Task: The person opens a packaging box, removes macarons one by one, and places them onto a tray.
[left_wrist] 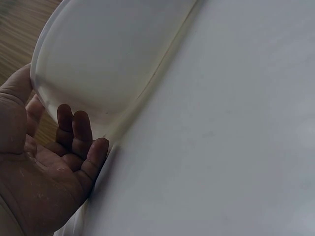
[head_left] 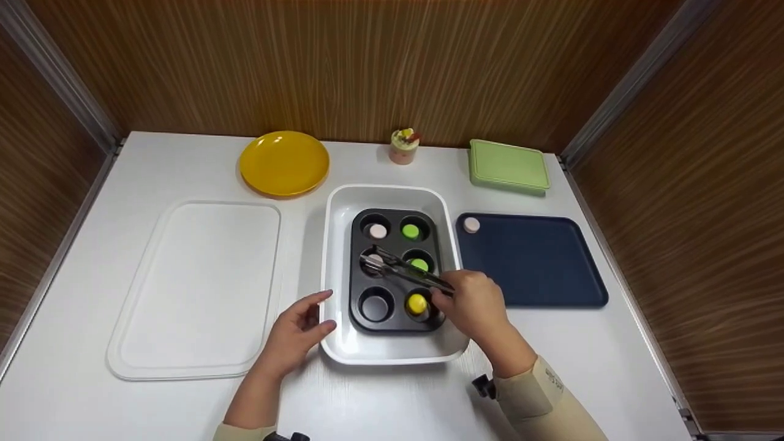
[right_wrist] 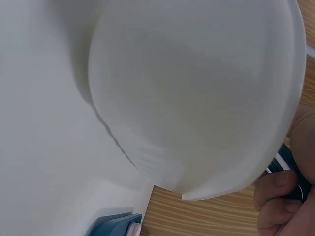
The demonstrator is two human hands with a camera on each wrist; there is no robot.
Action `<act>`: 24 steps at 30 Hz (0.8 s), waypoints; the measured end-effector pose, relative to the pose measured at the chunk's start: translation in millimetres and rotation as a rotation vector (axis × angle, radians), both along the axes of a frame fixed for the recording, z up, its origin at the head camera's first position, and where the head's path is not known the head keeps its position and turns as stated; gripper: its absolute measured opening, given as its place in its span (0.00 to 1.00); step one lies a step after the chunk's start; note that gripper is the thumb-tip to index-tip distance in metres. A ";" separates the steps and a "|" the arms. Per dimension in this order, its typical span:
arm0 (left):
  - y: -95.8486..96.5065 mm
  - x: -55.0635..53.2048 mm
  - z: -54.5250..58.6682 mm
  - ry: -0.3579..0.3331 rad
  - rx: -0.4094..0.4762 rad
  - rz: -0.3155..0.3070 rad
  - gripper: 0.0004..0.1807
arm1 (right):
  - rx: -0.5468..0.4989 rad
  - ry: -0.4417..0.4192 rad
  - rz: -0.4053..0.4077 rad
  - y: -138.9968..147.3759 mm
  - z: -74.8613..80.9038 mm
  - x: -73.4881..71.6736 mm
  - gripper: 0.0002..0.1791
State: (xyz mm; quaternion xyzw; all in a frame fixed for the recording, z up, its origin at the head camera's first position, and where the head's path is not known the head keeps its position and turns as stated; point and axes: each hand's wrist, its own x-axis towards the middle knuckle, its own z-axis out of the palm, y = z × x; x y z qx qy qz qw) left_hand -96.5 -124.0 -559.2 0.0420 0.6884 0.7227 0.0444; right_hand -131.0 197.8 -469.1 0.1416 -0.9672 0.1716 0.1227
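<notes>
My right hand (head_left: 474,303) grips black-and-silver tongs (head_left: 416,275), whose tips reach down at a pale pink round piece (head_left: 375,261) in the middle-left cup; whether they pinch it cannot be told. The dark muffin tin (head_left: 393,278) stands inside a white basin (head_left: 398,355). Its other cups hold another pink piece (head_left: 378,231), two green pieces (head_left: 410,231) and a yellow piece (head_left: 417,304); the front-left cup is bare. My left hand (head_left: 294,334) holds the basin's left rim, thumb over the edge, while other fingers (left_wrist: 81,130) curl against the outer wall.
A navy tray (head_left: 533,263) with one pink piece (head_left: 471,225) lies to the right. Behind stand a yellow plate (head_left: 285,162), a small dessert cup (head_left: 403,147) and a green lidded box (head_left: 509,165). A white lid (head_left: 199,288) lies flat at left.
</notes>
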 end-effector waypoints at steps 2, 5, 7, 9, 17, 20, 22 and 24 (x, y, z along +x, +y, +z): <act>0.0 -0.2 -0.1 -0.002 -0.006 -0.001 0.29 | -0.009 0.003 -0.005 1.4 0.1 0.2 0.06; -0.1 -0.4 0.0 -0.005 -0.015 0.001 0.29 | -0.028 0.012 -0.012 3.9 -0.2 0.6 0.03; -0.1 -0.6 0.3 -0.007 -0.016 0.003 0.29 | -0.039 0.026 -0.015 5.8 -0.7 0.9 0.05; -0.2 -0.8 0.3 -0.010 -0.019 0.005 0.29 | -0.053 0.045 -0.013 7.8 -1.2 1.3 0.06; 0.0 0.7 1.9 -0.017 -0.005 0.004 0.28 | -0.100 0.123 -0.001 16.0 0.4 2.5 0.06; 0.1 1.1 1.5 -0.016 -0.008 0.006 0.28 | -0.110 0.146 -0.011 19.8 1.6 2.5 0.07; 0.0 1.4 1.0 -0.015 -0.013 0.006 0.28 | -0.119 0.160 -0.018 22.8 2.3 2.8 0.07; -0.1 1.6 0.8 -0.014 -0.018 0.005 0.28 | -0.127 0.174 -0.025 26.2 2.9 2.9 0.07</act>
